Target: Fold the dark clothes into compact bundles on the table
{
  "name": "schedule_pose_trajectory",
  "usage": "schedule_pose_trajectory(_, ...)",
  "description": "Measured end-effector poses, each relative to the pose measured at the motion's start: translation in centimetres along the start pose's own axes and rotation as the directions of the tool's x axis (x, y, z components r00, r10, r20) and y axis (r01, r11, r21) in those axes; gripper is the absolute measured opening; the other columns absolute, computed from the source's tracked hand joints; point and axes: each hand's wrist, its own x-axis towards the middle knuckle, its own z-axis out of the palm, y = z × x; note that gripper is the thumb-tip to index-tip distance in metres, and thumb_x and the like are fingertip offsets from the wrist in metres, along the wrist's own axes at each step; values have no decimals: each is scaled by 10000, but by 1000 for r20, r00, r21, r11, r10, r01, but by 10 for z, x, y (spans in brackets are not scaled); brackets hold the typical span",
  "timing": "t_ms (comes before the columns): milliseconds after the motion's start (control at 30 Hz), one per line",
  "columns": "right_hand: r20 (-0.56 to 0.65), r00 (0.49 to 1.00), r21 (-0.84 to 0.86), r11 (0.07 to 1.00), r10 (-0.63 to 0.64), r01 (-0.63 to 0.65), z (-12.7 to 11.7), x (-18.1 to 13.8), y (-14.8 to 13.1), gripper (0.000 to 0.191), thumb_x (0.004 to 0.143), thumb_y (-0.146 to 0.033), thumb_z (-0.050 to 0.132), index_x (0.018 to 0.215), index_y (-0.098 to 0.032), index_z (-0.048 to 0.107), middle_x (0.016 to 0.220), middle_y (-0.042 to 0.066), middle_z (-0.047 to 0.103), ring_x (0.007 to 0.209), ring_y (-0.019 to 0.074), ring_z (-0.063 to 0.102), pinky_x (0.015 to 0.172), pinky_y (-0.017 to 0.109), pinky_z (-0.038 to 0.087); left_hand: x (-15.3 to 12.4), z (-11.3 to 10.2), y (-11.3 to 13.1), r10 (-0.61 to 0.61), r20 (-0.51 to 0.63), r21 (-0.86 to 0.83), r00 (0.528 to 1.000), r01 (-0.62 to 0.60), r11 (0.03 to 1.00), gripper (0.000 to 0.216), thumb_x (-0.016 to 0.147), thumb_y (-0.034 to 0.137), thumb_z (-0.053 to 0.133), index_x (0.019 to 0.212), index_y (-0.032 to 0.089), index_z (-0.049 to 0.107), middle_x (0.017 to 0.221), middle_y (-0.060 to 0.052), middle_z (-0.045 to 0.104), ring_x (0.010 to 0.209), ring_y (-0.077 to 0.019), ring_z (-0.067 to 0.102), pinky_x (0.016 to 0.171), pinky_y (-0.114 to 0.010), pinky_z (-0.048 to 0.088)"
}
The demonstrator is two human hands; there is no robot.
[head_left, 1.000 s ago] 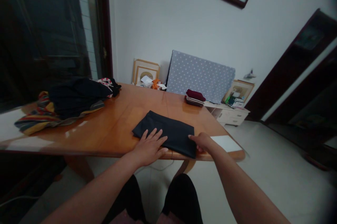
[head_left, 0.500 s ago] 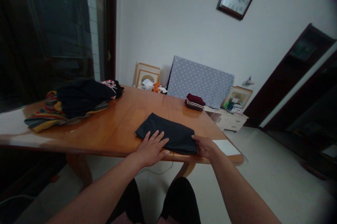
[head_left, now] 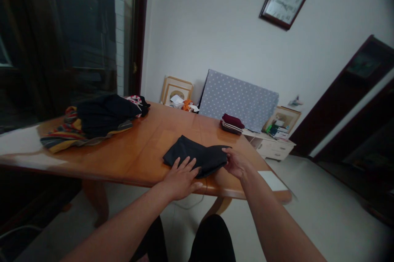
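A black folded garment [head_left: 193, 150] lies near the front edge of the wooden table [head_left: 147, 147]; its exact kind cannot be told. My left hand [head_left: 183, 178] rests on its near left part, with fingers spread flat. My right hand [head_left: 236, 163] pinches the garment's right end between thumb and fingers and holds it raised off the table. The cloth bends upward between the two hands.
A loose heap of dark and striped clothes [head_left: 104, 118] lies at the table's left. A small folded stack [head_left: 232, 123] with maroon cloth on top sits at the far edge. A white sheet [head_left: 272, 180] lies at the right corner. Behind stands a low white cabinet [head_left: 272, 147].
My right hand has lifted the garment's right end and brought it slightly inward, so the cloth now curves up. My left hand stays on the cloth. The view has shifted a little.
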Motion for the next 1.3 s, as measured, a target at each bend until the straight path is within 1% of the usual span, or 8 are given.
schedule_pose_trajectory(267, 47, 999, -40, 999, -15, 17, 63, 19, 0, 104, 775, -138, 622, 742, -184, 535, 536, -54, 545, 421, 69, 478, 391, 160, 380, -4, -16, -3, 55, 26, -71, 998, -53, 996, 613, 937, 669, 349, 1386, 288, 523, 1591, -85, 339, 1491, -327, 201, 1173, -589, 109)
schedule_pose_trajectory(367, 54, 998, -87, 996, -27, 32, 76, 23, 2, 107, 758, -130, 626, 738, -183, 534, 536, -54, 547, 420, 72, 486, 384, 166, 373, -6, -30, -20, 44, -96, -100, 994, -53, 994, 481, 1009, 509, 282, 1376, 311, 522, 1482, -39, 507, 1438, -255, 337, 1192, -530, 131)
schedule_pose_trajectory(433, 51, 998, -126, 991, -38, 44, 83, 26, 4, 111, 751, -131, 629, 734, -183, 531, 538, -52, 553, 427, 74, 499, 386, 166, 375, -7, -35, -38, -62, -227, -67, 972, 48, 997, 445, 1016, 424, 279, 1333, 290, 561, 1437, -37, 549, 1417, -247, 365, 1203, -510, 108)
schedule_pose_trajectory(567, 56, 997, -179, 982, -43, 52, 96, 30, 6, 120, 743, -138, 637, 728, -182, 526, 526, -46, 554, 420, 81, 508, 374, 168, 360, -11, -29, -73, -228, -283, -61, 932, 219, 974, 446, 970, 398, 383, 1325, 206, 572, 1433, -98, 538, 1370, -278, 419, 1177, -454, 232)
schedule_pose_trajectory(700, 82, 996, -295, 953, -48, 70, 113, 34, 12, 146, 743, -150, 656, 731, -189, 515, 535, -42, 562, 422, 91, 523, 365, 169, 347, -12, -17, -86, -220, -271, -119, 937, 194, 974, 423, 940, 356, 444, 1309, 189, 566, 1352, -110, 594, 1251, -263, 537, 1082, -400, 380)
schedule_pose_trajectory(900, 129, 991, -423, 903, -24, 77, 143, 43, 38, 139, 775, -135, 658, 791, -188, 532, 599, -22, 598, 458, 93, 555, 396, 167, 397, -11, -17, -87, -196, -303, -160, 933, 153, 975, 365, 892, 299, 517, 1244, 227, 585, 1267, -94, 635, 1172, -277, 580, 1022, -421, 421)
schedule_pose_trajectory(1067, 228, 967, -376, 926, 110, -16, 146, 50, 59, 122, 820, -136, 642, 890, -180, 552, 680, 30, 658, 569, 131, 643, 549, 230, 545, -11, -16, -94, -189, -291, -216, 938, 128, 968, 361, 794, 196, 565, 1149, 238, 619, 1204, -78, 661, 1129, -272, 596, 999, -398, 435)
schedule_pose_trajectory(1300, 153, 985, -176, 978, -82, 109, 115, 48, 48, 90, 868, -241, 609, 909, -161, 599, 782, 80, 695, 670, 150, 678, 656, 267, 583, -10, -17, -100, -325, -380, -461, 866, 127, 878, 324, 918, 227, 429, 1190, 221, 605, 1234, -79, 661, 1144, -224, 601, 1012, -355, 435)
